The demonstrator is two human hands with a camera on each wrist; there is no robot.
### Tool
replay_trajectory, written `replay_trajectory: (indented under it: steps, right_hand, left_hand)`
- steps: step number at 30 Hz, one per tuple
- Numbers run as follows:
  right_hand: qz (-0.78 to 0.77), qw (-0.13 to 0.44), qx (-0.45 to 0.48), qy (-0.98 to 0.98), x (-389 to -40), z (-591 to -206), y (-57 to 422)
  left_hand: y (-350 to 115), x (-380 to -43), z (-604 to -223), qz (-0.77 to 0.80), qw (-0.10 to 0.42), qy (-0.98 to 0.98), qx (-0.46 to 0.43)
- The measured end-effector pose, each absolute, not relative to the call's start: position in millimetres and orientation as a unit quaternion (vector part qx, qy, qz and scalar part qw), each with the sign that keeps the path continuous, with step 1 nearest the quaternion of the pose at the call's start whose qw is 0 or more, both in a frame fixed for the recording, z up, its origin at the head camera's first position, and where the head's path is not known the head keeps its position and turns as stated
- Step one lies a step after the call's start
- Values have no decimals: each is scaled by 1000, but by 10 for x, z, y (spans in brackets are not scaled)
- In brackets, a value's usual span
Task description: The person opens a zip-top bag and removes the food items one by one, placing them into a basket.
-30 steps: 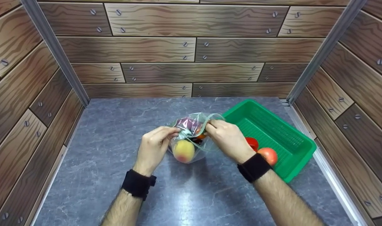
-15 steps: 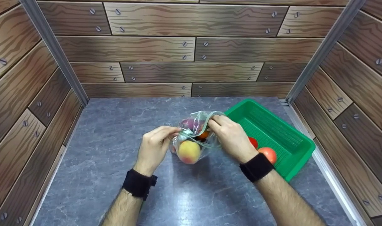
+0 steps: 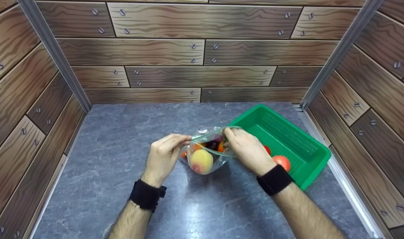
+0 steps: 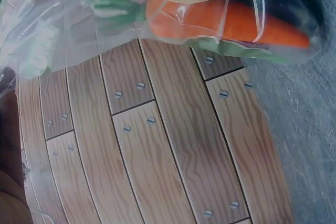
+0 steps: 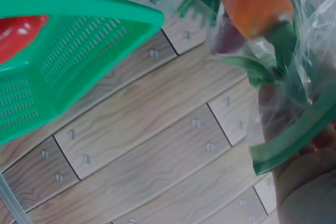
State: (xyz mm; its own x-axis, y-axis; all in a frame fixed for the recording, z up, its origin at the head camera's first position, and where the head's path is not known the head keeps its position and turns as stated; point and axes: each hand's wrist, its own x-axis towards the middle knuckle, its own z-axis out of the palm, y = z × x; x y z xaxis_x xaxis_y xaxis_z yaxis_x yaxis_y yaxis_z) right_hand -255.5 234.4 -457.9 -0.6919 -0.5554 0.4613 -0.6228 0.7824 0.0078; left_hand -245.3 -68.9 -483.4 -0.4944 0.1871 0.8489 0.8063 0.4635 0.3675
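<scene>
A clear zip bag (image 3: pixel 209 134) with a green-tinted zip strip stands mid-table, its mouth spread between both hands. My left hand (image 3: pixel 163 154) pinches the left end of the mouth between thumb and fingertips. At the right end, my right hand (image 3: pixel 247 149) grips the edge, and the strip (image 5: pixel 294 145) runs across its fingers in the right wrist view. Inside, a yellow-red peach (image 3: pixel 202 161) lies at the front, with a glossy dark purple piece (image 3: pixel 212 145) behind it. The left wrist view shows an orange carrot (image 4: pixel 226 20) through the plastic. Other contents are partly hidden.
A green plastic basket (image 3: pixel 290 137) stands at the right, angled, close to the right hand. It holds a pinkish-red tomato (image 3: pixel 281 163) and a red piece (image 3: pixel 267 150) partly covered by the hand. Wood-patterned walls (image 3: pixel 202 76) enclose the grey table (image 3: pixel 122 132).
The bag's mouth has been pulled wider and straighter. My right hand has shifted slightly right and down, the left hand stays nearly still, and the peach has moved slightly right.
</scene>
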Motion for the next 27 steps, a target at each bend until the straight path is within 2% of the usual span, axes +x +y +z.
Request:
replay_trajectory:
  steps: [11,21,27]
  right_hand:
    - [49,190,311,-930,-2640,-4905,2402]
    - [-5,277,325,-904,-2811,-5223,2340]
    - [86,277,354,-889,-2848,-5298,2328]
  left_hand:
    - [-620,-2438,-4963,-385,369,-778,-332]
    - [-661,-2463,-5048,-375,371,-785,-324]
    - [-696,-2476,-5078,-383,361,-788,-319]
